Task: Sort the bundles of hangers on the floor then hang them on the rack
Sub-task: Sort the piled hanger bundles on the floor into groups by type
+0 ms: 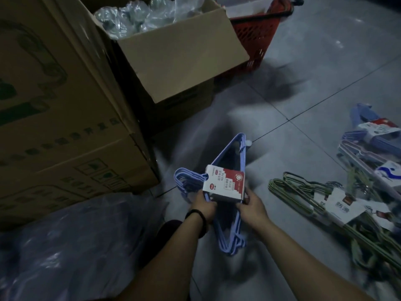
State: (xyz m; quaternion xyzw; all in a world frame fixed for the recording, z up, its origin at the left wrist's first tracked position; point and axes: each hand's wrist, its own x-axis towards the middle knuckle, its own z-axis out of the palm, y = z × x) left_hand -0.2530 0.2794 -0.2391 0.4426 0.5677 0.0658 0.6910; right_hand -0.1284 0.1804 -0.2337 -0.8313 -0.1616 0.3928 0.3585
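Note:
I hold a bundle of blue hangers (230,153) with a red and white card label above the grey floor, in the middle of the view. My left hand (204,206) grips it near the hooks at the label's left edge. My right hand (252,206) grips the label's right lower corner. On the floor to the right lies a bundle of green hangers (290,190) with a white label. Farther right lie more bundles of blue and pale hangers (366,146). No rack is in view.
A tall cardboard box (54,118) stands at left. Behind it an open box (173,61) holds clear plastic bags. A red plastic basket (253,35) stands at the back. A purple plastic bag (71,250) lies at lower left. Grey floor tiles (325,72) stretch to the back right.

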